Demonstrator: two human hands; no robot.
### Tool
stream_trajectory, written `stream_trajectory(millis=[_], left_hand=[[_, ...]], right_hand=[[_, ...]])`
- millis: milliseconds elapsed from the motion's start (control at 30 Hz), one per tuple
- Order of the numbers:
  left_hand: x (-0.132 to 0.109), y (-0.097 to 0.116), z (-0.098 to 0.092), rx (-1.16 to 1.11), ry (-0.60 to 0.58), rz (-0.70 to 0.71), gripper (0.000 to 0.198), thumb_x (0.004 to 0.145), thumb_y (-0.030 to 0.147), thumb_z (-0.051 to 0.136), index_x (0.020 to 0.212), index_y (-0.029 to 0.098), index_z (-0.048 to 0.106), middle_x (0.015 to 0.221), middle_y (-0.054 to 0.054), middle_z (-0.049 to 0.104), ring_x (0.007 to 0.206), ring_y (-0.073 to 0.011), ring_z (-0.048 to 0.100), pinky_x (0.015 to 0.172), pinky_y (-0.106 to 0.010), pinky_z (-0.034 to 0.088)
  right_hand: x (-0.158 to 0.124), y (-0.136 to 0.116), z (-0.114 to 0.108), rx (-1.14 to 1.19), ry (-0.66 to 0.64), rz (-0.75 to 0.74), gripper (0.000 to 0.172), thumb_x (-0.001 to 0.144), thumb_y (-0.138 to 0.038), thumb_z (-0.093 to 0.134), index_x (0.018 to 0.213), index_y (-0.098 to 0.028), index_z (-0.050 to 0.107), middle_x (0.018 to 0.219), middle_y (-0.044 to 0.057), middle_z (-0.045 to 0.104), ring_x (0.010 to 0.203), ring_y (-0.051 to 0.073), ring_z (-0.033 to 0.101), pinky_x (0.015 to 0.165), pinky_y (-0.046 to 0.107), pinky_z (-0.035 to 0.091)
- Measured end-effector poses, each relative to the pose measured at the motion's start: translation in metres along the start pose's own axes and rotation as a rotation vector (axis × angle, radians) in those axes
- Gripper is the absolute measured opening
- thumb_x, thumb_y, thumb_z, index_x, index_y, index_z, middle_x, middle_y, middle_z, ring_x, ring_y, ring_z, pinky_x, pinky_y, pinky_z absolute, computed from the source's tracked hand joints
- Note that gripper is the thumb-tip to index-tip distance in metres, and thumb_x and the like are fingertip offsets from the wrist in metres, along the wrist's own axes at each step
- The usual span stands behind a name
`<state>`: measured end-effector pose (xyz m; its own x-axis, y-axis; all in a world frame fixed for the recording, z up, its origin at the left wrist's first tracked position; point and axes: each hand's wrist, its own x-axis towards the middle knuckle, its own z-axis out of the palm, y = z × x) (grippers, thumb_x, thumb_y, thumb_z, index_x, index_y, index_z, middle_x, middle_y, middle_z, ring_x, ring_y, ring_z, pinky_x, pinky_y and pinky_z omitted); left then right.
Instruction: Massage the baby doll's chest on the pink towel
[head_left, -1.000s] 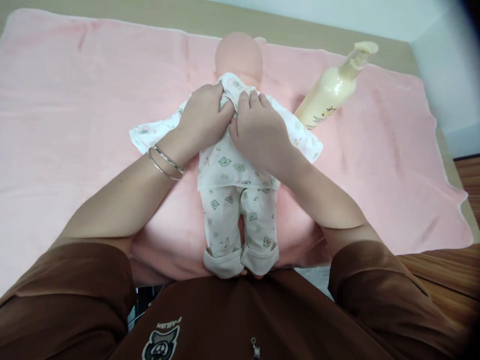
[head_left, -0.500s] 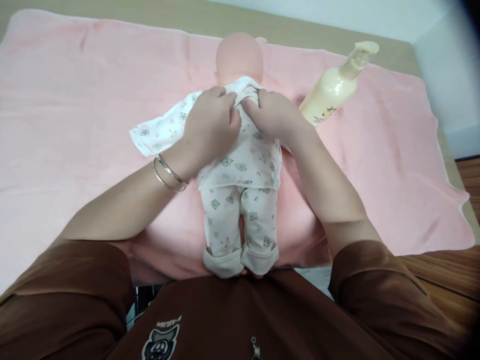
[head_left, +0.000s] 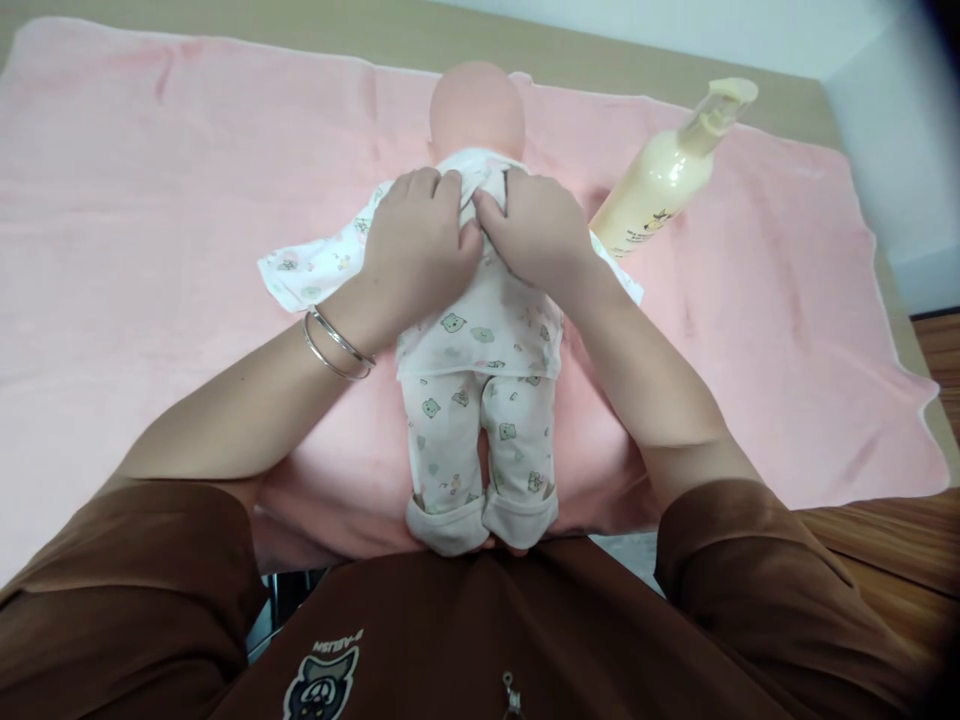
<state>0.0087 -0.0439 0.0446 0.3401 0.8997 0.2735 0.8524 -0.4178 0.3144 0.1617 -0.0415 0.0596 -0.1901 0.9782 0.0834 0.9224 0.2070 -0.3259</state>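
A baby doll [head_left: 477, 108] lies on its back, with its bald head pointing away from me. It wears a white top [head_left: 480, 335] and matching trousers [head_left: 480, 450], both with a small animal print. My left hand [head_left: 420, 250], with two thin bangles on the wrist [head_left: 337, 345], pinches the top's neckline. My right hand [head_left: 532, 235] grips the same neckline beside it. The two hands nearly meet and hide the doll's neck and upper chest. The top's left sleeve spreads flat on the towel.
A pink towel [head_left: 135, 250] lies under the doll on a light wooden surface [head_left: 375, 25]. A cream pump bottle [head_left: 660, 180] lies tilted on the towel at the right. A wooden floor [head_left: 885, 535] shows lower right. My brown sleeves fill the bottom.
My hands have shifted along the neckline and moved closer together. The top's right side, spread wide a second ago, now lies mostly under my right hand and wrist.
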Motion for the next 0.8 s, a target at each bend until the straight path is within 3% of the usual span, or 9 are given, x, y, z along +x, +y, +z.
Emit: stream_trajectory(millis=[133,300,433,567,667,800], left_hand=[[0.001,0.000,-0.002,-0.046,-0.008,-0.038,0.022,0.091,0.033,0.042,0.105,0.026,0.057,0.108,-0.010,0.056,0.106,-0.0287,0.049,0.092,-0.043,0.041],[0.017,-0.019,0.005,-0.188,-0.089,-0.126,0.028,0.092,0.044,0.040,0.103,0.026,0.059,0.101,-0.010,0.058,0.101,-0.0287,0.051,0.087,-0.043,0.040],[0.022,-0.027,0.012,-0.203,-0.062,-0.151,0.031,0.093,0.044,0.039,0.104,0.023,0.058,0.105,-0.010,0.059,0.100,-0.0262,0.051,0.088,-0.042,0.039],[0.021,-0.024,0.014,-0.190,-0.037,-0.169,0.031,0.092,0.049,0.040,0.103,0.026,0.058,0.107,-0.010,0.058,0.103,-0.0278,0.049,0.088,-0.043,0.038],[0.019,-0.020,0.013,-0.184,-0.031,-0.169,0.030,0.092,0.051,0.039,0.102,0.029,0.057,0.108,-0.009,0.057,0.102,-0.0286,0.048,0.087,-0.044,0.037],[0.019,-0.016,0.015,-0.157,-0.013,-0.208,0.026,0.093,0.047,0.041,0.102,0.026,0.053,0.108,-0.008,0.056,0.100,-0.0265,0.046,0.086,-0.042,0.035]], right_hand=[[0.004,0.008,-0.004,-0.009,-0.013,-0.003,0.059,0.102,-0.058,0.018,0.103,-0.013,0.057,0.098,0.013,0.062,0.090,0.028,0.059,0.076,0.037,0.044],[-0.015,-0.007,-0.005,-0.223,0.024,-0.057,0.055,0.103,-0.047,0.015,0.117,-0.010,0.053,0.111,0.019,0.059,0.099,0.029,0.055,0.089,0.042,0.043],[-0.027,-0.017,-0.003,-0.336,0.094,-0.162,0.044,0.101,-0.033,0.015,0.115,-0.014,0.052,0.110,0.017,0.057,0.101,0.030,0.051,0.089,0.042,0.043],[-0.016,-0.008,0.000,-0.208,0.062,-0.079,0.038,0.101,-0.036,0.017,0.102,-0.019,0.051,0.100,0.013,0.059,0.091,0.026,0.053,0.082,0.039,0.044],[-0.003,0.002,0.000,-0.140,0.022,0.014,0.037,0.100,-0.043,0.020,0.101,-0.020,0.050,0.098,0.011,0.060,0.087,0.023,0.053,0.078,0.037,0.044],[0.004,0.010,0.002,-0.053,0.018,0.032,0.038,0.099,-0.049,0.025,0.107,-0.019,0.047,0.106,0.013,0.060,0.093,0.027,0.055,0.079,0.038,0.043]])
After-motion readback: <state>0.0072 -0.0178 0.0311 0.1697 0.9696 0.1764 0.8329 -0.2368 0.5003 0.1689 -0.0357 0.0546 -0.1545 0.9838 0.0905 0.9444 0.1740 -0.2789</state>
